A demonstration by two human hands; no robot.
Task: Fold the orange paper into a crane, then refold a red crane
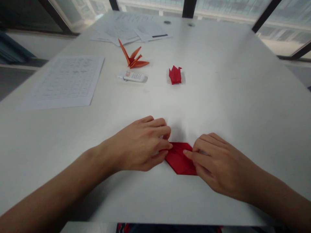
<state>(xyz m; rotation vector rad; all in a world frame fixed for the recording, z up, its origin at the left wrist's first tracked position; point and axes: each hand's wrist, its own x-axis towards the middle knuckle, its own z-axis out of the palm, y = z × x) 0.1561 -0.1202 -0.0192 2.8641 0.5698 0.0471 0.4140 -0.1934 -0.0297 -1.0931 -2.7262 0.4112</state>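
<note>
A folded sheet of red origami paper (179, 160) lies near the front of the white table, creased and with slanted corners. My left hand (148, 142) grips its left edge, fingers curled and thumb low. At the right side my right hand (211, 160) pinches the paper, with the index fingertip resting on its upper face. Both palms face down, and they hide the paper's left and right ends. Beyond my hands sits a small red folded paper bird (175, 75). An orange paper crane (133, 60) with pointed wings stands farther back to the left.
A white glue tube (134, 76) lies in front of the crane. One printed sheet (65, 81) is at the left, and several loose papers (126, 27) spread over the far end. The white table (243, 106) reaches to large windows with dark frames.
</note>
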